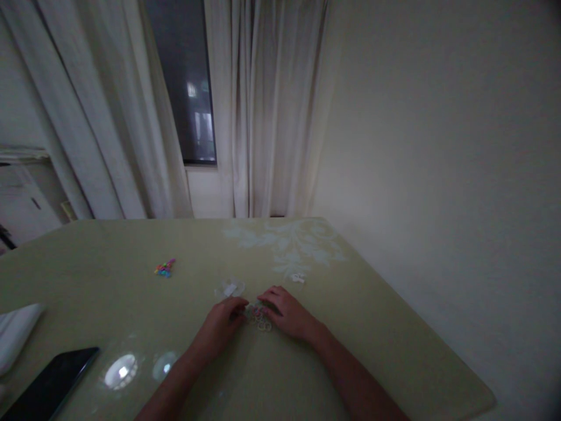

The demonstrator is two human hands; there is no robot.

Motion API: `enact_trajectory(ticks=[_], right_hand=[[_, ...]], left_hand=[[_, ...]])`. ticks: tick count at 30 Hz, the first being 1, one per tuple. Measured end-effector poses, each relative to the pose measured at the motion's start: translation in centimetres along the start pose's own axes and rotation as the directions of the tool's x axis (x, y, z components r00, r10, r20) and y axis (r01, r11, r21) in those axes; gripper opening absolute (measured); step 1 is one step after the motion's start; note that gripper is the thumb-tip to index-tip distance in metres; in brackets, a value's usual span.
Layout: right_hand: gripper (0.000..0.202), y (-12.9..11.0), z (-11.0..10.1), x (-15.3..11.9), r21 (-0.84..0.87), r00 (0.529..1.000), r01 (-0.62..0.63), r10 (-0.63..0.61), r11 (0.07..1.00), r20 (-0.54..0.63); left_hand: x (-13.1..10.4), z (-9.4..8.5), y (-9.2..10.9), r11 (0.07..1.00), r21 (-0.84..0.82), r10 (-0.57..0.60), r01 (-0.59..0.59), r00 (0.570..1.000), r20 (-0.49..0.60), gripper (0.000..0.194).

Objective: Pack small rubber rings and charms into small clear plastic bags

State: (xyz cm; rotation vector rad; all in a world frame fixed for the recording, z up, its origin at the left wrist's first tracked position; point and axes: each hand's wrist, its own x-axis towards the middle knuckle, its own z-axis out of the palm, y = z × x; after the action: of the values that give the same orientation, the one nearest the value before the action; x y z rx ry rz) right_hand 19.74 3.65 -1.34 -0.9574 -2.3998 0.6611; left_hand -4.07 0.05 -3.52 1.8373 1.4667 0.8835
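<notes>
A small heap of pale ring-like pieces with some pink bits (260, 316) lies on the table between my hands. My left hand (224, 326) is at its left edge, with thumb and fingertips drawn together; anything pinched there is too small to make out. From the right, my right hand (289, 314) reaches to the heap, its fingers curved, and a gap shows between thumb and forefinger. Just beyond my left hand lies a clear plastic bag or wrapper (230, 289) with a white label. A few white pieces (298, 278) sit beyond my right hand.
A cluster of small multicoloured pieces (165, 269) lies farther left on the pale green table (131, 245). At the near left are a black phone (52, 383) and a white object (20, 333). Walls and curtains (272, 117) stand behind; the table's right edge slants along the wall.
</notes>
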Motion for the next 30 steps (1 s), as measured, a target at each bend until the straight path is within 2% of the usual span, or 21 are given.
enact_trajectory(ticks=[8, 12, 15, 19, 24, 30], right_hand=[[0.026, -0.1, 0.2, 0.1, -0.043, 1.000, 0.000, 0.000, 0.999, -0.005], [0.018, -0.4, 0.4, 0.4, -0.013, 0.999, -0.044, 0.044, 0.999, 0.002], [0.016, -0.4, 0.2, 0.2, 0.076, 0.998, -0.050, 0.047, 0.996, 0.037], [0.034, -0.1, -0.3, -0.2, 0.129, 0.994, -0.049, 0.036, 0.990, 0.099], [0.011, -0.5, 0.7, 0.1, 0.087, 0.995, -0.095, 0.093, 0.992, 0.022], [0.013, -1.0, 1.3, 0.3, 0.070, 0.995, -0.091, 0.094, 0.993, -0.039]], left_hand=[[-0.6, 0.3, 1.7, 0.994, -0.096, 0.046, -0.043, 0.998, 0.031, 0.031], [-0.7, 1.3, 2.2, 0.994, 0.001, 0.105, -0.105, 0.994, -0.010, 0.037], [-0.5, 1.8, 2.2, 0.989, 0.072, 0.128, -0.129, 0.992, 0.013, 0.030], [-0.3, 1.9, 2.2, 0.991, 0.090, 0.097, -0.099, 0.995, 0.028, 0.022], [-0.3, 1.9, 2.3, 0.989, 0.099, 0.109, -0.108, 0.994, -0.013, 0.023], [-0.3, 1.1, 1.2, 0.997, -0.017, 0.075, -0.076, 0.995, -0.058, 0.027]])
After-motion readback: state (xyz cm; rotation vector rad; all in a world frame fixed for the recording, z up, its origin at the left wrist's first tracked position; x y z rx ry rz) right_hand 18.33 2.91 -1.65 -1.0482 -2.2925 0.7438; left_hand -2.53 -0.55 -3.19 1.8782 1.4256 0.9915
